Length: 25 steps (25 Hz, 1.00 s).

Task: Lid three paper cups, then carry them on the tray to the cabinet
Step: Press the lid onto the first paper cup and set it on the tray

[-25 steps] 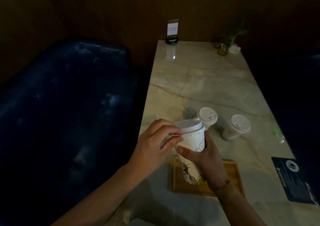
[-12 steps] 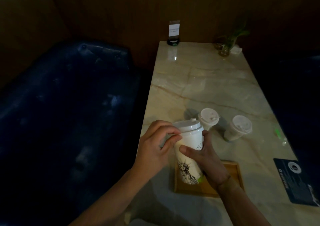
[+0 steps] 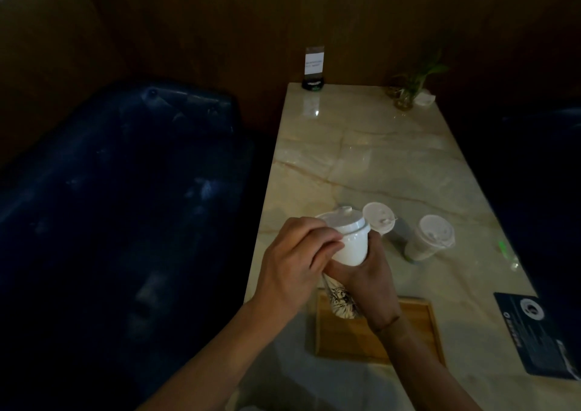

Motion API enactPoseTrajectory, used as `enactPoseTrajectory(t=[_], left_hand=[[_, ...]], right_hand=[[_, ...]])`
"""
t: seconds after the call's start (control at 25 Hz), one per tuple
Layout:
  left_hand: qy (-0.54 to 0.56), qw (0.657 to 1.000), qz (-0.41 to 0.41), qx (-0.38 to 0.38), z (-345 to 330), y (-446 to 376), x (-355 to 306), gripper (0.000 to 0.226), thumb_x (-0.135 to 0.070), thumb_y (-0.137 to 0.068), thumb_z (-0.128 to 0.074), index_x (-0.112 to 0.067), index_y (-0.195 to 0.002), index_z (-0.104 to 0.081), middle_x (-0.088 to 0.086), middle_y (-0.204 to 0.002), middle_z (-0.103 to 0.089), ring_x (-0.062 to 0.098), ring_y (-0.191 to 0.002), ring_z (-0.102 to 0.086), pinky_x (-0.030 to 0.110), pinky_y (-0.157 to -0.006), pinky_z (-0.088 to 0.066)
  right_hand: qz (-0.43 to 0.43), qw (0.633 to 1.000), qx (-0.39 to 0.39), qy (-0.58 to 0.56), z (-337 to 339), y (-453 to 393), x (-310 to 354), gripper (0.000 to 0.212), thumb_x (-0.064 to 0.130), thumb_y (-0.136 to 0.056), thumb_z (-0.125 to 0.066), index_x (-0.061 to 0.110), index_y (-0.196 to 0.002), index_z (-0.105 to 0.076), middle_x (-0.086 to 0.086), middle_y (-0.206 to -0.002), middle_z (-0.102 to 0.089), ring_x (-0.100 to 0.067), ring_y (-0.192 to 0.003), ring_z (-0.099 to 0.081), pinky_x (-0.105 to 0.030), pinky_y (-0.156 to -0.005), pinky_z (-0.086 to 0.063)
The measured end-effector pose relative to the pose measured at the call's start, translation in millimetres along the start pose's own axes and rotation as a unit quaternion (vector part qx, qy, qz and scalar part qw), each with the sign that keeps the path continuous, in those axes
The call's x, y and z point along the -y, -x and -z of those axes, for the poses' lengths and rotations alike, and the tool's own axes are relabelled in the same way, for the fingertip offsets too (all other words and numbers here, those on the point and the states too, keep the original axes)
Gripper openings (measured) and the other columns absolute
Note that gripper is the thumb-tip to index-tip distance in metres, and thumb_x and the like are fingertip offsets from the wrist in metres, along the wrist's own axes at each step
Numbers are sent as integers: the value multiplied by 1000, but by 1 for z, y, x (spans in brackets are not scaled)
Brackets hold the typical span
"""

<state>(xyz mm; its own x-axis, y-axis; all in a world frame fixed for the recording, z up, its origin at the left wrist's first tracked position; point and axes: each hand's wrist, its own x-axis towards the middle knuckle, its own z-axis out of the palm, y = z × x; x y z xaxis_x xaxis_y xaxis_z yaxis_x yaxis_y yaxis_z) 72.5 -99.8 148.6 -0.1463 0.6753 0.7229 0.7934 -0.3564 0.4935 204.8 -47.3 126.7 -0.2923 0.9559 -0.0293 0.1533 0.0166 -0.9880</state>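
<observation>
A white paper cup [image 3: 352,250] with a dark drawing low on its side is held above the left end of the wooden tray [image 3: 408,341]. My right hand [image 3: 367,281] grips the cup's body from the right and below. My left hand [image 3: 295,263] pinches the rim of its white lid [image 3: 341,220] with thumb and fingertips. Two more lidded cups stand on the marble table behind: one [image 3: 379,217] just past the held cup, the other [image 3: 430,237] further right.
The marble table [image 3: 377,165] runs away from me, with a card stand [image 3: 313,69] and a small plant in a glass [image 3: 408,93] at its far end. A dark card [image 3: 540,332] lies at the near right edge. A dark blue sofa [image 3: 119,206] fills the left.
The cup has turned in my right hand, so the drawing now sits lower and partly behind my fingers. My left hand keeps working along the lid's rim.
</observation>
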Motion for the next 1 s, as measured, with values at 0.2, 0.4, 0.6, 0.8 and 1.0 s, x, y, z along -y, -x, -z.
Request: enactPoseTrajectory(t=[0.2,0.4,0.6,0.8,1.0], left_hand=[[26,1000,0,-5,10,-1,-9,16,-21,-86,-74,-6,-92,-75,7,-96,-68,13,-92,-64,19,-88,-51],[108,993,41,25,18,5,-10,13,-17,-85,-75,-8,-93,-75,4,-98,-69,10,-94,-67,24,-84,-56],[149,984,76,54,15,17,-1,12,-19,-85,-75,-11,-93,-74,-3,-100,-67,5,-95,-65,20,-86,-52],[114,989,73,57,7,20,16,11,-19,-87,-73,-12,-94,-73,-3,-99,-66,7,-93,-64,25,-83,-55],[71,996,44,33,-7,10,18,13,-18,-87,-72,-6,-92,-73,3,-97,-66,15,-91,-63,33,-81,-55]], right_hand=[[2,997,47,-63,16,10,7,85,38,-54,-90,19,-128,-52,-4,-115,-70,-15,-99,-70,-28,-73,-59],[-37,988,103,-107,32,17,9,84,34,-56,-90,20,-130,-53,-8,-116,-71,-25,-103,-70,-39,-79,-60],[-88,970,163,-158,37,19,-4,78,27,-58,-86,21,-130,-55,-13,-117,-70,-32,-106,-68,-43,-84,-58],[-126,964,157,-171,25,7,-17,92,23,-55,-86,18,-134,-39,-15,-119,-66,-30,-107,-67,-44,-86,-59],[-33,989,122,-73,12,-12,-19,76,8,-65,-89,14,-128,-48,-8,-115,-69,-18,-103,-69,-25,-76,-57]])
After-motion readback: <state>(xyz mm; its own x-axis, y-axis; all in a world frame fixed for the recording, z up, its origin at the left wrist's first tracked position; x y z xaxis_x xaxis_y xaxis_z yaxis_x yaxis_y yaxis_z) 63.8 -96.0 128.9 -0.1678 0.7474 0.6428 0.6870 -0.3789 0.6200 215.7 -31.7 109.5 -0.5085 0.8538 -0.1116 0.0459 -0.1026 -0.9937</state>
